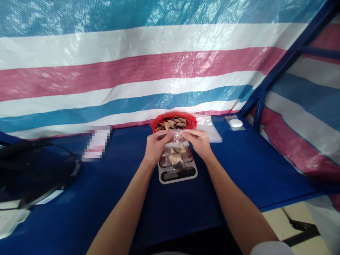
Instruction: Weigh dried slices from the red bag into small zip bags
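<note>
We have a see-through bag (168,150) in front of us, with several pale tan pieces (175,158) lying in its lower part; it is above the scale (179,180), over the plate and partly over the dark panel (we cannot tell whether its bottom touches); our left hand (156,144) grasps the bag's top edge between thumb and fingers, and our right hand (199,142) pinches the same edge a little further along, the two thumbs pointing towards each other; just beyond our hands we see a red bag (154,124), its mouth wide and full of brown curled pieces (174,123); to the right of it lie flat plastic bags (213,131), and further right a white oval object (235,123) sits on a see-through packet (242,128); well to the left we find a paper slip (97,143), its print blurred out, and beyond that a large black object (32,170), which we cannot identify; all of this is on a blue table (117,191); behind it stretches a striped sheet (132,76) in blue, white and red, with a blue frame (289,53) at the right
</note>
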A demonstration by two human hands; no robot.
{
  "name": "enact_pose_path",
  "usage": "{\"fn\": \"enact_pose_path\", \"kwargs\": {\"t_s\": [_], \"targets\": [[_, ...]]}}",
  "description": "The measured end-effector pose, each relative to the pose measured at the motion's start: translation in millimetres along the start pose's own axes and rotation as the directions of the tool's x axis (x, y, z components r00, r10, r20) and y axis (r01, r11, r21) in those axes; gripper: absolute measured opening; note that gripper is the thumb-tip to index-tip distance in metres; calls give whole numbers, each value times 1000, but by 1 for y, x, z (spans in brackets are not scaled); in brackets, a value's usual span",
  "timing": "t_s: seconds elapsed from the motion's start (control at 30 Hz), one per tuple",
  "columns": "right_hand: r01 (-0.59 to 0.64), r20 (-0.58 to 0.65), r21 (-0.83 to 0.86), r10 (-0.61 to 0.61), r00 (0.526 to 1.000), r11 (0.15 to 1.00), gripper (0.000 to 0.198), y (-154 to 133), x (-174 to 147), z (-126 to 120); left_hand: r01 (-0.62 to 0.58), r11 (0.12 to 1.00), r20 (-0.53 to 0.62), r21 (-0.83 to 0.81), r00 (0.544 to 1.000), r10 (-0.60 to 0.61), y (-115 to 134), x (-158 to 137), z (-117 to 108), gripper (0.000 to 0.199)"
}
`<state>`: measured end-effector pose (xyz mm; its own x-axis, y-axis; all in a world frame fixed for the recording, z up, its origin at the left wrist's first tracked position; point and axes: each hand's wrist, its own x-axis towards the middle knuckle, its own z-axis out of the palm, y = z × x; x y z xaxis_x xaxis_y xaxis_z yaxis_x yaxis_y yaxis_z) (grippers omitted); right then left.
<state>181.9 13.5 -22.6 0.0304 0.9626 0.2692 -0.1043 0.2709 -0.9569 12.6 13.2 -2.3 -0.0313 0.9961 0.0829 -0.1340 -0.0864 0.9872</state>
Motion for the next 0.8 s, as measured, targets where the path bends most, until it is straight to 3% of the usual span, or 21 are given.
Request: {"fn": "enact_pose_path", "kwargs": {"t_s": [0.3, 0.53, 0.8], "targets": [[-59, -27, 62, 61, 998, 996, 29, -2, 2, -3, -32, 996, 37, 79, 999, 30, 4, 6, -6, 25], [-34, -37, -21, 33, 999, 999, 29, -2, 1, -4, -16, 992, 210, 126, 978, -11, 13, 18, -11, 28], [-74, -16, 26, 75, 997, 997, 29, -2, 3, -5, -38, 992, 300, 124, 954, -1, 23, 26, -11, 29]]}}
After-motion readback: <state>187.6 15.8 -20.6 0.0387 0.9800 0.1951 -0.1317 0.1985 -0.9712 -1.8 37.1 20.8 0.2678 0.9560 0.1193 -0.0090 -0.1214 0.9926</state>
